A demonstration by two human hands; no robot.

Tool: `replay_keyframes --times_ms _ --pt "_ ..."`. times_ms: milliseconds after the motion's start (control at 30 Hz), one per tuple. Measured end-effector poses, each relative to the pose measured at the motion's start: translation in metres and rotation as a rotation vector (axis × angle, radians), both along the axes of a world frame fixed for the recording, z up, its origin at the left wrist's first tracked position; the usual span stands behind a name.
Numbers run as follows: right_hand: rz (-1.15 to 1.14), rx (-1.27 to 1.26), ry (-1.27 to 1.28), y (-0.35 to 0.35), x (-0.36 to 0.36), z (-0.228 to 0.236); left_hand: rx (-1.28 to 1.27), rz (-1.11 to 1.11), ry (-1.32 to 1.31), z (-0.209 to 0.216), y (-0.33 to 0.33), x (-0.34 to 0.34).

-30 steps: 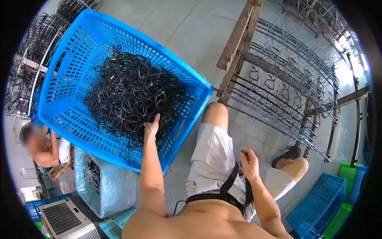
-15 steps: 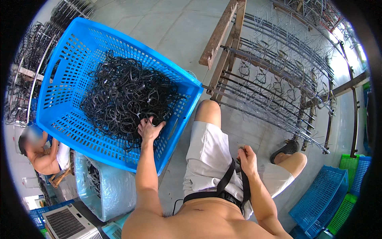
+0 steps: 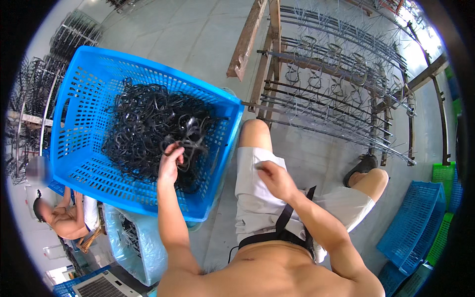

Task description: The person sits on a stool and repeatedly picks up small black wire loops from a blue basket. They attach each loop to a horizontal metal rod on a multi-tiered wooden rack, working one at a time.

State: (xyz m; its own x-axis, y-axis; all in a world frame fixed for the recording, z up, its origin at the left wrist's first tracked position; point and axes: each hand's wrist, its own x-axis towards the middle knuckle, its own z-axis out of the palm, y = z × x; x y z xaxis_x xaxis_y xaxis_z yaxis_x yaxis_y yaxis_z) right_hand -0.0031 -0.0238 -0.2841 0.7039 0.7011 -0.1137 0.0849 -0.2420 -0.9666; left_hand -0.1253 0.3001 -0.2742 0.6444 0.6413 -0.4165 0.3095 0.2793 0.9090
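A blue slatted plastic basket (image 3: 210, 198) stands at my left, heaped with a tangle of glossy black curved pieces (image 3: 143, 114). Over the near right part of the heap, my left hand (image 3: 169, 161) is closed, its fingers pinching some of these black curved pieces, which rise blurred above the fingertips. My right hand (image 3: 278, 180) hovers over my left thigh with thumb and fingers pinched together. A small greyish thing shows at its fingertips, too small to name.
At front right stands a rack (image 3: 321, 64) of wooden posts and metal bars with wire hooks. Blue crates (image 3: 413, 222) and green crates (image 3: 440, 237) stack at right. A plastic-lined container (image 3: 148, 247) sits below the basket. Another person (image 3: 74, 218) sits at far left.
My left hand has lifted slightly from the heap, with black curved pieces raised in it. My right hand has moved left and forward, from beside my waist to over my left thigh.
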Motion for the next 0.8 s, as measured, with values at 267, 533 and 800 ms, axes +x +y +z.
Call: replay_keyframes --times_ms 267,533,800 --pt "-0.002 0.248 0.606 0.136 -0.010 0.006 0.049 0.247 -0.430 0.044 -0.049 0.013" --pt "-0.381 0.155 0.285 0.102 0.027 0.006 0.438 0.148 -0.442 0.043 -0.119 0.023" --pt "-0.318 0.336 1.054 -0.008 0.013 0.058 1.277 -0.324 -0.514 0.045 -0.201 0.059"
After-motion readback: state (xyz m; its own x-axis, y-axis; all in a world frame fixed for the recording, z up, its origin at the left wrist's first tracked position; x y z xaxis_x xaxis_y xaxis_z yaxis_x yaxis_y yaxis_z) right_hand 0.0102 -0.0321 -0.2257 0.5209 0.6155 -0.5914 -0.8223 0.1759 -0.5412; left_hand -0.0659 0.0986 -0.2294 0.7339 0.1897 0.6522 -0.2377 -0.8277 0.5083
